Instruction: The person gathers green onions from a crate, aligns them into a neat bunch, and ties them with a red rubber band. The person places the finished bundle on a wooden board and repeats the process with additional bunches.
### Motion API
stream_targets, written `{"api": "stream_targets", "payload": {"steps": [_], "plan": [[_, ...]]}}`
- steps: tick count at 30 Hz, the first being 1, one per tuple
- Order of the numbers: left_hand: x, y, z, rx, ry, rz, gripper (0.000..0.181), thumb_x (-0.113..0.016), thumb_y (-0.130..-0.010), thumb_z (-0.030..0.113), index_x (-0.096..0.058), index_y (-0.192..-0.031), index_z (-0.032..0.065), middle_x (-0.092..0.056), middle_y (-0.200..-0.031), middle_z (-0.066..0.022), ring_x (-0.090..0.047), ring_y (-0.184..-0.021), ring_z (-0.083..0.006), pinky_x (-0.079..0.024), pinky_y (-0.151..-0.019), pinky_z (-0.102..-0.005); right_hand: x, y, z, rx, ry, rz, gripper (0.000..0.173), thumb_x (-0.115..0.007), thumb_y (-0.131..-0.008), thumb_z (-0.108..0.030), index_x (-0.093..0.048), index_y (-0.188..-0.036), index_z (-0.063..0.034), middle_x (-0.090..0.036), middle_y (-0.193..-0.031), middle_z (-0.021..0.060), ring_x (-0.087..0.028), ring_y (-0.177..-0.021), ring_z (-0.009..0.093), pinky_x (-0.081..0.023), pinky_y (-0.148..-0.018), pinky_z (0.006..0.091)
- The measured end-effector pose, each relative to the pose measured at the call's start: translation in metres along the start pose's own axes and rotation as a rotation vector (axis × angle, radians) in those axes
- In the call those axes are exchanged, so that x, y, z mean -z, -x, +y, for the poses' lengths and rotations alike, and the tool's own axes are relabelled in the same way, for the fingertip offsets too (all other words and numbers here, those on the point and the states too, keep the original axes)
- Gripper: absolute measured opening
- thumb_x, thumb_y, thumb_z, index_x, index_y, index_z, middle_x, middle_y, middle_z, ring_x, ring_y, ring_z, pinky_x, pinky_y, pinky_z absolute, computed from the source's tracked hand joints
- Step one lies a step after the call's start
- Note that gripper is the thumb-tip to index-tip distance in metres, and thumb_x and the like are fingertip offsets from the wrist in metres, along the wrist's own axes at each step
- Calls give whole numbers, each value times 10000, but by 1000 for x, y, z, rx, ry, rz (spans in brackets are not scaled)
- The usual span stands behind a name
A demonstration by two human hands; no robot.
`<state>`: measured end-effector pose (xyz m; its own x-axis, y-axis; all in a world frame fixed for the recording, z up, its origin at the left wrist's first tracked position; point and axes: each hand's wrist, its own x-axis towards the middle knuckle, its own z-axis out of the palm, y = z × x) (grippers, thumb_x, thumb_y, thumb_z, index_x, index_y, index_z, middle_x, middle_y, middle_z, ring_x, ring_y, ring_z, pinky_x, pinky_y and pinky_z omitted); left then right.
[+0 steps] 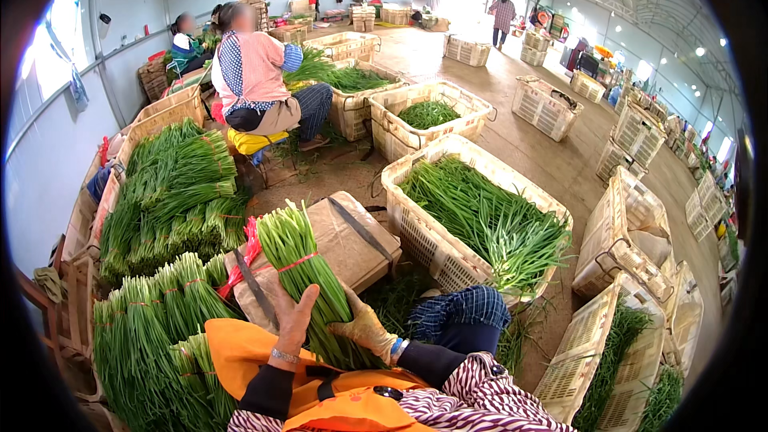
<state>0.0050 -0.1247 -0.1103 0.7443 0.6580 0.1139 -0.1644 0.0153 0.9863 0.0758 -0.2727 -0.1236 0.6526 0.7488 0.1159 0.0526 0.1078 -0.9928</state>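
Between my two hands is a thick bundle of long green stalks (291,237), likely garlic chives, tied with a red band and tilted with its pale cut ends away from me. My bare left hand (294,315) lies along its left side, thumb up. Around the right side is my right hand (364,327), in a stained work glove. Under and behind the bundle sits a block wrapped in brown paper (354,240) with dark straps. Red plastic strips (249,252) hang at the block's left edge. Banded bundles (150,336) are stacked to my left.
A plastic crate (414,237) of loose greens stands ahead right. More bundles (174,174) lie farther left. Crates (591,345) line my right side. A seated person (258,72) works ahead beside another crate of greens (432,132). Someone (503,18) stands near the bright doorway.
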Motion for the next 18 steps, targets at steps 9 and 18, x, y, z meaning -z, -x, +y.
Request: {"api": "stream_targets", "payload": {"steps": [9, 18], "plan": [[-6, 19, -6, 108, 309, 57, 758, -760, -769, 93, -329, -1390, 46, -504, -1233, -63, -524, -1071, -181, -464, -879, -308, 1, 7, -23, -73, 462, -7, 1052, -823, -628, -191, -212, -1482, -130, -513, -1316, 192, -556, -1154, 311, -456, -949, 339], [3, 18, -25, 111, 487, 81, 595, -721, -760, 48, -451, -1290, 32, -581, -1115, -57, -582, -984, -181, -488, -850, -319, -5, 8, -19, 75, 742, -27, 1123, -802, -645, -316, -103, -1492, -85, -500, -1266, 218, -590, -1024, 384, -502, -841, 386]]}}
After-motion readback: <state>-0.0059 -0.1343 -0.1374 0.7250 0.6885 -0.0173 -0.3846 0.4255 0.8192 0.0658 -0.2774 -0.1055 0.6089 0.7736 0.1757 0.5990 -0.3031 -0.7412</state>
